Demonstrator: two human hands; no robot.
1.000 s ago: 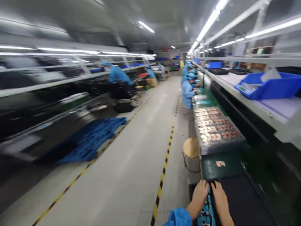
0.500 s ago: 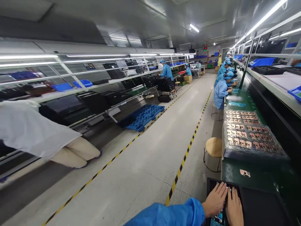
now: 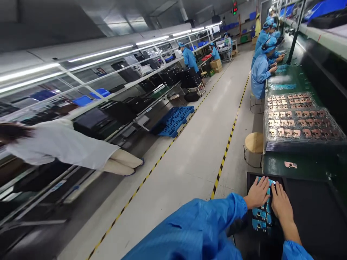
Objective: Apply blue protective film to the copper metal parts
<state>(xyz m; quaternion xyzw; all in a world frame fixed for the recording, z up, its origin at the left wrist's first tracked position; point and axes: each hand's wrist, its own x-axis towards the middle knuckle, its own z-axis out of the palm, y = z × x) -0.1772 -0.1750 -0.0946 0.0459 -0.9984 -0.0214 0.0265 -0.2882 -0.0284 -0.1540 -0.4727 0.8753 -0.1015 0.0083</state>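
Note:
My left hand [image 3: 257,193] and my right hand [image 3: 281,203] lie flat side by side, fingers stretched out, on a strip of small blue parts [image 3: 261,215] set in a black tray [image 3: 311,213] at the bench's near end. Both arms wear blue sleeves. Neither hand grips anything.
Beyond the tray, a loose copper-coloured piece [image 3: 290,165] lies on the green bench, then stacked clear trays of copper parts [image 3: 299,122]. A wooden stool [image 3: 254,143] stands beside the bench. Workers in blue sit further along. A person in white [image 3: 62,144] crosses the aisle at left, near a blue pallet [image 3: 176,121].
The view has swung left and tilted down, so my hands sit higher in frame. The person in white has come into view and walked rightwards. My hands stay flat on the blue parts.

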